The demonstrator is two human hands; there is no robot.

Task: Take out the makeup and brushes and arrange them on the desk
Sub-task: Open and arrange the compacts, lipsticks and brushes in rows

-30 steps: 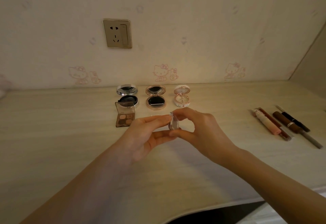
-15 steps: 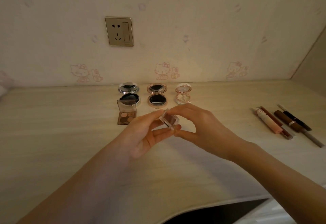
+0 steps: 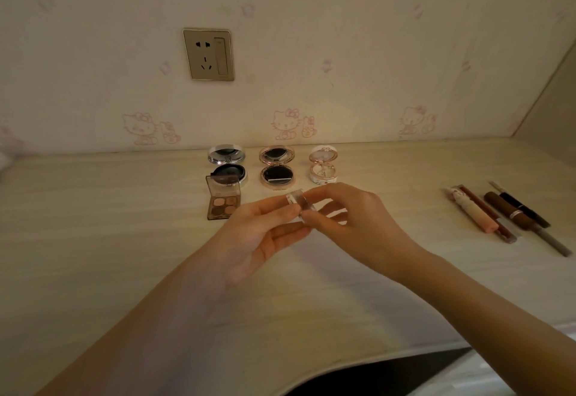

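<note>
Backdrop: pale wallpaper (image 3: 311, 21) with pink cartoon-cat prints, above a light wood-grain desk (image 3: 93, 255).
Writing: tiny print on the front edge of the rose-gold compact (image 3: 276, 169), too small to read.
Small clear case (image 3: 299, 205): mid-frame, tilted, held above the desk.
Left hand (image 3: 255, 240): palm up, thumb and fingertips pinching the case.
Right hand (image 3: 352, 218): palm down, thumb and forefinger pinching the case's right side.

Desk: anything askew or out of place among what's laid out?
Only the palette: its raised lid stands close before the silver compact, hiding part of it; whether they touch is unclear. Nothing looks spilled.
</note>
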